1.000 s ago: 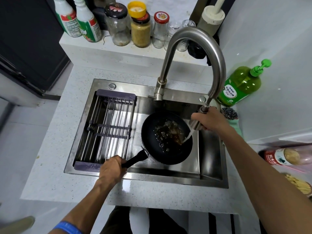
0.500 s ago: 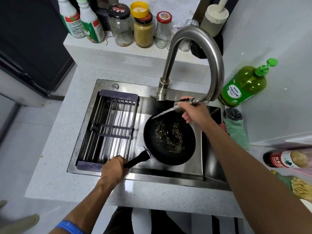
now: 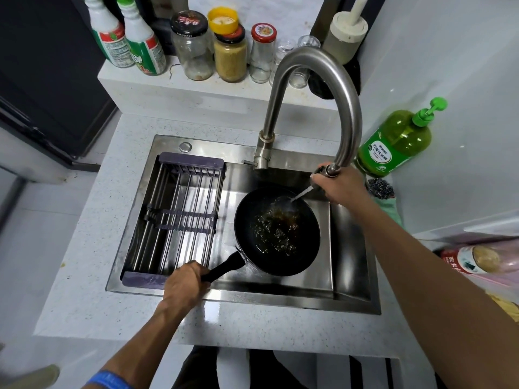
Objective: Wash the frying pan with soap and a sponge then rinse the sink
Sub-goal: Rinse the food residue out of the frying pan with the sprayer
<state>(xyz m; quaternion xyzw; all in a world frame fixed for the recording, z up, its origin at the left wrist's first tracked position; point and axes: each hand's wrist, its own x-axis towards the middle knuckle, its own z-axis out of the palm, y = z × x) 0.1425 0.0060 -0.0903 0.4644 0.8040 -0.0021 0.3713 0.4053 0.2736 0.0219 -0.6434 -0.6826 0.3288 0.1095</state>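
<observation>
Over the sink (image 3: 354, 301), the left hand (image 3: 187, 284) grips the pan (image 3: 276, 230) by its handle (image 3: 223, 268); the right hand (image 3: 341, 184) clenches the sprayer (image 3: 327, 171). With water inside, the stiff pan is probably heavy and slippery, so the handle seems the best hold.

I see the left hand (image 3: 186, 282) gripping the handle of the black frying pan (image 3: 276, 231) inside the sink (image 3: 354, 256). Right hand (image 3: 341, 186) grasps the faucet (image 3: 311, 88) head, water streaming into the pan's far-right side. Drying rack (image 3: 179, 217) left; green soap bottle (image 3: 396, 141) far right.

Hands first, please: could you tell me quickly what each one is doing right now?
Left hand: closed on the pan handle.
Right hand: closed on the spray head, aiming water into the pan.
</observation>
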